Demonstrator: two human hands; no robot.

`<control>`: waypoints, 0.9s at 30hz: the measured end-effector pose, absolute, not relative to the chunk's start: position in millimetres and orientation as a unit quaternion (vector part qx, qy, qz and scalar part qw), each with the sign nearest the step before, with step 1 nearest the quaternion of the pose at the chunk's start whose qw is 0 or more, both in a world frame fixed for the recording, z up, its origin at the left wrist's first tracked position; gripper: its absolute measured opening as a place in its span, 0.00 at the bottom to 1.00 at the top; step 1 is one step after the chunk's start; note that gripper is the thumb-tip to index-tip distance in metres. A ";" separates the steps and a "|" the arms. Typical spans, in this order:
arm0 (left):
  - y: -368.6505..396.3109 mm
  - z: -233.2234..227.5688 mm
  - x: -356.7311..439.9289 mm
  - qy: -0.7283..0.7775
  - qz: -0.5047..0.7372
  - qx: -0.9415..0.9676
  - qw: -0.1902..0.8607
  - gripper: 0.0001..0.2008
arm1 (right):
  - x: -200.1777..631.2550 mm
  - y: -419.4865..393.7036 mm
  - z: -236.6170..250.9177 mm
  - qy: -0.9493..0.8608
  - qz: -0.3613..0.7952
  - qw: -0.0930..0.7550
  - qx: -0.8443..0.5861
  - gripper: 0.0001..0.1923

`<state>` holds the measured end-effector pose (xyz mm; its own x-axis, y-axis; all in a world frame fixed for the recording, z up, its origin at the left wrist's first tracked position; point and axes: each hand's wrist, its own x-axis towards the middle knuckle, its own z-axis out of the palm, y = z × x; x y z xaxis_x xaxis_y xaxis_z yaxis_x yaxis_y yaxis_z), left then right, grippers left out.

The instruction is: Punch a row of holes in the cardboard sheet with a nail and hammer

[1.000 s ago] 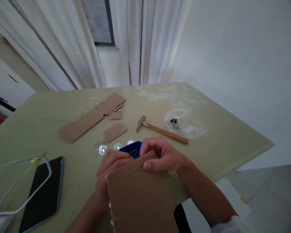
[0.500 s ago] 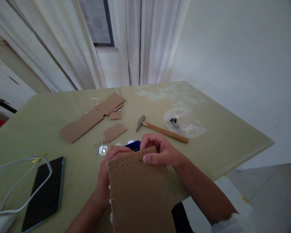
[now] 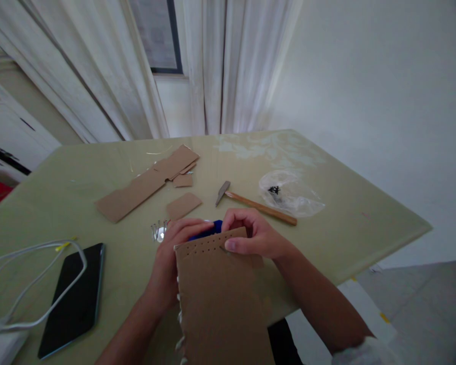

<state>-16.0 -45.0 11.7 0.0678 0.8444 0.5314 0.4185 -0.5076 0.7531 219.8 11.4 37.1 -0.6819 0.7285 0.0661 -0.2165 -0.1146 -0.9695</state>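
Note:
A sheet of brown cardboard [image 3: 222, 299] stands tilted in front of me, with rows of small punched holes along its upper edge. My left hand [image 3: 171, 253] is closed around its upper left side, with fingers reaching behind. Those fingers lie by a blue piece [image 3: 207, 231], mostly hidden behind the cardboard. My right hand [image 3: 253, 234] pinches the upper right edge, thumb on the near face and fingers curled behind. Beside that thumb, a thin dark screw or nail tip [image 3: 223, 249] shows at the holes.
Beyond my hands lie a hammer [image 3: 260, 204], a clear plastic bag [image 3: 304, 200] with small black screws [image 3: 274, 190], and cardboard scraps [image 3: 184, 205]. Several silvery screws [image 3: 158, 229] stand at left. Nearer are a black tablet [image 3: 74, 299] and a white cable [image 3: 85, 266].
My left hand has shifted slightly, its fingers now stretching further over the blue piece and covering more of it. The right hand keeps its pinch. The whole view has moved a little.

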 end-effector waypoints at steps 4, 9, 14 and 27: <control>-42.4 17.5 -30.9 0.459 0.598 0.630 0.187 0.10 | 222.7 11.1 36.4 -0.575 0.717 0.317 -0.236 0.18; -52.0 29.0 -32.7 0.363 0.523 0.763 0.118 0.11 | 222.3 12.1 35.3 -0.601 0.702 0.298 -0.239 0.19; -52.7 29.8 -19.2 0.333 0.490 0.803 0.058 0.10 | 220.1 13.7 33.9 -0.640 0.665 0.300 -0.242 0.18; -66.3 27.1 -11.5 0.274 0.594 0.750 0.098 0.06 | 224.3 16.4 32.2 -0.622 0.675 0.307 -0.251 0.15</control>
<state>-11.5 -66.3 27.1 0.1436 0.5277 0.8372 0.2954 -0.8303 0.4727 224.3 16.4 32.2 -0.6845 0.7278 0.0433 -0.1020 -0.0368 -0.9941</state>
